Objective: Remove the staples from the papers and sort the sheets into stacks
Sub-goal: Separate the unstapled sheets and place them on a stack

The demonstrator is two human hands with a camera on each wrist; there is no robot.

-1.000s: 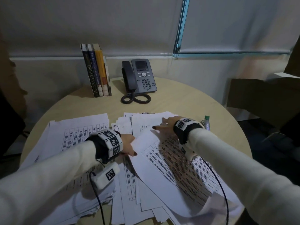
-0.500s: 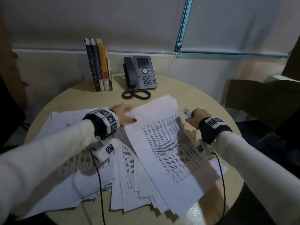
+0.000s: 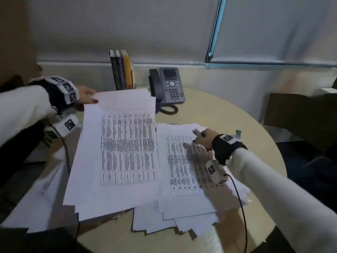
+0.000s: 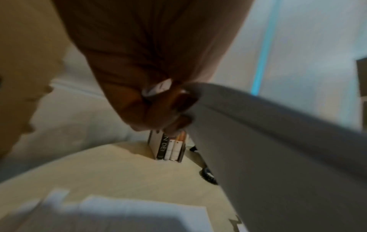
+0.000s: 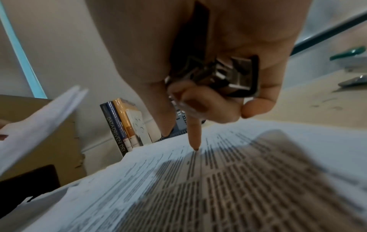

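Fingers of the left hand pinch a lifted sheet at upper left; right hand grips a staple remover, forefinger pinning the pile; best carried flat.

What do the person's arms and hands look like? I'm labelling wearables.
Both arms wear cream knit sleeves. Each wrist has a black band carrying white blocks printed with black square markers, plus a thin black cable. The fingernails are dark-polished.
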